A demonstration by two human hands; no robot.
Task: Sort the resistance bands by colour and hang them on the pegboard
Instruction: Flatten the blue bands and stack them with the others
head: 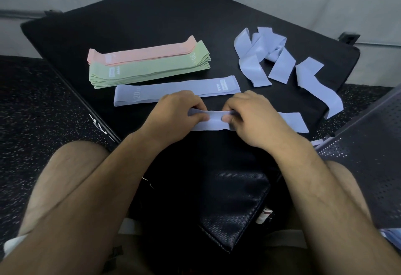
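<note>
Head view: L hand & R hand both pinch one blue band, fingers curled round it, thumbs on top, at the near edge of the black surface. Just beyond lies a flat blue band marked 20. Further back, green stack touches pink stack. To the R, loose blue bands in a tangled heap, one hanging over the edge.
</note>
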